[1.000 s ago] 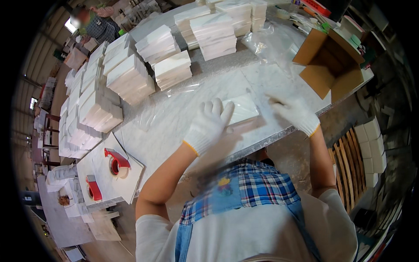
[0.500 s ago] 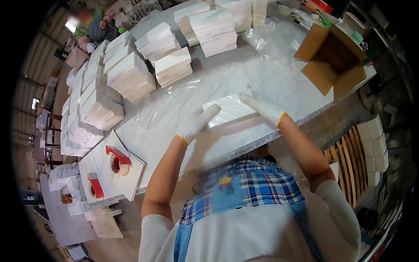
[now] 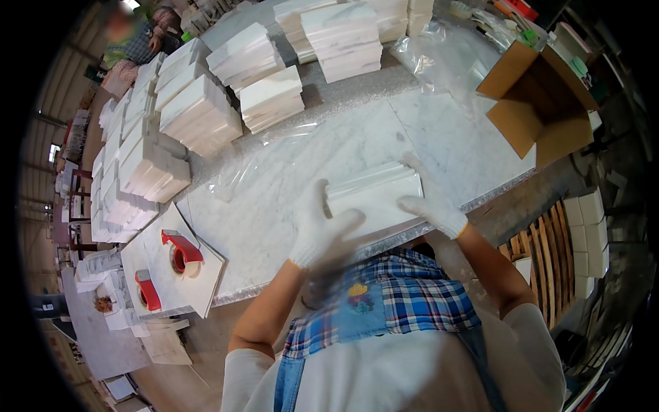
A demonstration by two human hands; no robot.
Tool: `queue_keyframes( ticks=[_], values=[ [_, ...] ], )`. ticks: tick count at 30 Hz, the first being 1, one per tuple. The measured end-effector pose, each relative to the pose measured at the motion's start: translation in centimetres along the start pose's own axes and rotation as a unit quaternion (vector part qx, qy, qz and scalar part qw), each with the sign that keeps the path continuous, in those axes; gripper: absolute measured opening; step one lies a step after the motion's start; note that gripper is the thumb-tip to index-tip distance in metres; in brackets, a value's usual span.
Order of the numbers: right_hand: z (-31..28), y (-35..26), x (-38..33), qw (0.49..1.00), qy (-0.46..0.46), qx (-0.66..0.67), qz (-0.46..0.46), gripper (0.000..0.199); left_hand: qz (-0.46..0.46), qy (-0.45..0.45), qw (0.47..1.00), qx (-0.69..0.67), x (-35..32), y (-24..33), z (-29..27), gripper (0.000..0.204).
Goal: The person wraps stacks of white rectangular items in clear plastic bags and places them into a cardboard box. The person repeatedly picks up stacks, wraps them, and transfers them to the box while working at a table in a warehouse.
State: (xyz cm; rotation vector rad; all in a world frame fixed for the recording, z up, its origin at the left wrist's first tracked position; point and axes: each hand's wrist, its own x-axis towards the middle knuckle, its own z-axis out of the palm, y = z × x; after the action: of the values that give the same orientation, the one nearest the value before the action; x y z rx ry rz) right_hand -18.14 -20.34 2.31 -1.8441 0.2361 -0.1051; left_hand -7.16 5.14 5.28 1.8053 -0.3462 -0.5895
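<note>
White marble tiles (image 3: 377, 204) in a small stack lie between my hands near the table's front edge, with several thin layered edges along the far side. My left hand (image 3: 319, 230), in a white knit glove with a yellow cuff, grips the left end, thumb over the near corner. Around the right end is my right hand (image 3: 434, 206), gloved the same way, thumb on the near side and fingers reaching to the far side. Glossy streaks run along the tiles; whether plastic film covers them I cannot tell. The undersides are hidden.
Tall stacks of marble tiles (image 3: 202, 113) line the table's far left and back. Two red tape dispensers (image 3: 182, 254) lie at left. Clear plastic bags (image 3: 439, 58) and an open cardboard box (image 3: 542, 103) sit at right. Another person (image 3: 134, 44) is far left.
The tiles have come nearer the front edge and slightly right, turning so their layered edges show. My left hand has moved toward me, and both hands now wrap the ends.
</note>
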Motion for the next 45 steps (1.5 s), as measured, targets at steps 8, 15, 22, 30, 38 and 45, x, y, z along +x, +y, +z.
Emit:
queue_keyframes(
  ticks=[8,15,22,30,38,45],
  values=[
    [-1.4,-0.1,2.0,0.993,-0.086,-0.069,-0.038,0.129,0.138,-0.041,0.986,0.081,3.5,-2.7,-1.2,0.125],
    [-0.6,-1.4,1.4,0.985,-0.077,-0.143,0.057,0.144,0.174,-0.036,0.956,0.233,3.3,-2.2,-1.3,0.145],
    [2.1,1.9,0.4,0.983,0.01,0.183,0.027,0.136,0.068,-0.035,0.996,0.042,2.7,-1.6,0.8,0.142],
    [1.9,4.7,0.6,0.996,0.023,0.074,-0.048,0.129,0.114,-0.016,0.983,0.14,2.7,-2.1,0.7,0.122],
    [-2.3,1.9,1.7,0.969,-0.104,-0.222,-0.018,0.142,0.294,-0.03,0.801,0.52,3.1,6.3,2.2,0.116],
    [-1.9,0.5,1.5,0.968,-0.083,-0.238,-0.022,0.139,0.328,-0.091,0.795,0.502,3.9,5.7,4.1,0.108]
  ],
)
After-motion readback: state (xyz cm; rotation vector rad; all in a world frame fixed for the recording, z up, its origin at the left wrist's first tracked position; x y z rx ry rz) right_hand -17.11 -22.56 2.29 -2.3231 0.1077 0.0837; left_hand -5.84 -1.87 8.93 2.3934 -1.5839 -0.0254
